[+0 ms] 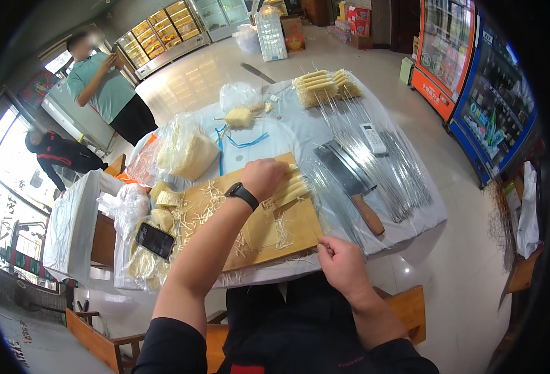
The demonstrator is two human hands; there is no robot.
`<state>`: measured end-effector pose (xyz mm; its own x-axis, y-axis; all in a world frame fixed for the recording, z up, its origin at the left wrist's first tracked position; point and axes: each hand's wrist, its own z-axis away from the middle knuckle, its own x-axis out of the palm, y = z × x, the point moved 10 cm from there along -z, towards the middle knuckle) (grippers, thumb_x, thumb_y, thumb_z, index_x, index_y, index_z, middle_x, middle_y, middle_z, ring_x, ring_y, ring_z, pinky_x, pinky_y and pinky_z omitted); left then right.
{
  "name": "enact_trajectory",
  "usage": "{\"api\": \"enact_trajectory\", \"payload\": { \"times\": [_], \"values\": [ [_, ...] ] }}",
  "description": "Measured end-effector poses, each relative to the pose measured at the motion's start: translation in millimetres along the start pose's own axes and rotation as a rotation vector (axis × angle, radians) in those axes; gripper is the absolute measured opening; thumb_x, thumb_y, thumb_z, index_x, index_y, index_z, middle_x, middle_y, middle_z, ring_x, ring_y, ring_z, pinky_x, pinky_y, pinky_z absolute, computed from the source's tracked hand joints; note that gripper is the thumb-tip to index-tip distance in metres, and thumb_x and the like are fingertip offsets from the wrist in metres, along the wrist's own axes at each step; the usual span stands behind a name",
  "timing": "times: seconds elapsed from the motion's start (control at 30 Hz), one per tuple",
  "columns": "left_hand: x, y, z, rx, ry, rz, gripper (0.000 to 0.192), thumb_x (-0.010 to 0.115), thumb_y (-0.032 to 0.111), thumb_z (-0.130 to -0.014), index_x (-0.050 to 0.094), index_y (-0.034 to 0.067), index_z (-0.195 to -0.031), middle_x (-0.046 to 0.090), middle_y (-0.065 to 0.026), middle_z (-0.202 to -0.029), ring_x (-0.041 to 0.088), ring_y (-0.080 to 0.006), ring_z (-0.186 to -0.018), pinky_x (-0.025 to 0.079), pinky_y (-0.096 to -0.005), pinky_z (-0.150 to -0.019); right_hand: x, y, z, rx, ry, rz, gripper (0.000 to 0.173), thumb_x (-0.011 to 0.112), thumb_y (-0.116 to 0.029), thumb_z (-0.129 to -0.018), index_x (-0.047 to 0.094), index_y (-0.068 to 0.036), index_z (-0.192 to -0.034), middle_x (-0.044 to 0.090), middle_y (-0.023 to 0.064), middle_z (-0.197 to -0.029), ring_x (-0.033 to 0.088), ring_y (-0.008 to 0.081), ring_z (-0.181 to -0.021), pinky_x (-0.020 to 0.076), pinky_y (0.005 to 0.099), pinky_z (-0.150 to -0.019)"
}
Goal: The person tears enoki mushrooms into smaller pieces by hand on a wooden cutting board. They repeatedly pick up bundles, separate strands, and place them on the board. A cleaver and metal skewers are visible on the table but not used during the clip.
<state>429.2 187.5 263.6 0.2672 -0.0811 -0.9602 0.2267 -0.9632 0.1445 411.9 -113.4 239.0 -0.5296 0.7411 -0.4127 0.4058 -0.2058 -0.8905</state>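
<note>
On the wooden cutting board (237,259), several pale yellow rolls (293,190) of what look like tofu skin around enoki mushrooms lie side by side. My left hand (263,177), with a dark watch on the wrist, rests at the far end of these rolls; its fingertips are hidden. At the board's near right corner my right hand (342,262) has its fingers curled and the thumb against them. Whether something thin is pinched there is too small to tell. A flat yellow sheet (261,232) lies on the board, with loose enoki strands (282,231) about it.
A cleaver (349,180) and many metal skewers (382,177) lie right of the board, beside a white remote control (373,139). Skewered rolls (324,86) are stacked at the back. Left are a phone (154,240) and bagged sheets (188,149). Two people stand beyond the table.
</note>
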Motion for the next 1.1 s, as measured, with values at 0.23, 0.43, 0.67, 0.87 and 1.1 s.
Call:
{"api": "enact_trajectory", "payload": {
  "times": [0.23, 0.43, 0.67, 0.87, 1.1],
  "values": [
    [-15.1, 12.0, 14.0, 0.073, -0.051, 0.166, 0.027, 0.069, 0.02, -0.106, 0.087, 0.012, -0.124, 0.082, -0.0201, -0.112, 0.079, -0.0409, -0.102, 0.063, -0.049, -0.089, 25.1, -8.3, -32.9, -0.072, 0.035, 0.152, 0.021, 0.077, -0.016, -0.103, 0.084, -0.001, -0.116, 0.082, 0.0218, -0.102, 0.078, 0.0445, -0.094, 0.062, 0.0504, -0.084],
    [-10.5, 17.1, 68.5, -0.067, 0.009, 0.107, 0.079, 0.079, 0.04, -0.1, 0.053, 0.016, -0.171, 0.071, -0.0143, -0.153, 0.067, -0.0361, -0.14, 0.046, -0.0561, -0.12, -25.5, 7.9, -28.6, -0.058, 0.141, 0.257, 0.019, 0.079, -0.02, -0.102, 0.084, -0.006, -0.113, 0.08, 0.0173, -0.105, 0.077, 0.0426, -0.098, 0.0608, 0.0519, -0.086],
    [-11.9, 8.7, 88.3, -0.154, 0.217, 0.259, 0.078, 0.09, 0.031, -0.095, 0.059, 0.016, -0.165, 0.073, -0.0122, -0.144, 0.067, -0.0362, -0.136, 0.045, -0.0549, -0.118, -46.7, 41.1, -33.0, 0.089, 0.06, 0.616, 0.018, 0.08, -0.025, -0.1, 0.08, -0.007, -0.1, 0.078, 0.0155, -0.101, 0.076, 0.0426, -0.096, 0.06, 0.0551, -0.084],
    [-11.1, 5.7, 88.5, -0.187, 0.229, 0.293, 0.069, 0.093, 0.033, -0.093, 0.066, 0.013, -0.154, 0.077, -0.0129, -0.137, 0.068, -0.0369, -0.133, 0.047, -0.0524, -0.116, -50.4, 37.6, -42.3, 0.127, 0.075, 0.624, 0.018, 0.077, -0.024, -0.098, 0.077, -0.007, -0.094, 0.078, 0.0161, -0.102, 0.075, 0.0434, -0.097, 0.0594, 0.0565, -0.084],
    [-8.5, 3.1, 90.2, -0.213, 0.229, 0.302, 0.053, 0.094, 0.034, -0.092, 0.069, 0.015, -0.134, 0.077, -0.0081, -0.128, 0.069, -0.0342, -0.127, 0.043, -0.0509, -0.116, -43.3, 31.9, -44.9, 0.017, 0.073, 0.719, 0.015, 0.073, -0.017, -0.096, 0.077, -0.004, -0.09, 0.077, 0.016, -0.094, 0.076, 0.0443, -0.088, 0.0609, 0.0575, -0.076]
  ]
}}
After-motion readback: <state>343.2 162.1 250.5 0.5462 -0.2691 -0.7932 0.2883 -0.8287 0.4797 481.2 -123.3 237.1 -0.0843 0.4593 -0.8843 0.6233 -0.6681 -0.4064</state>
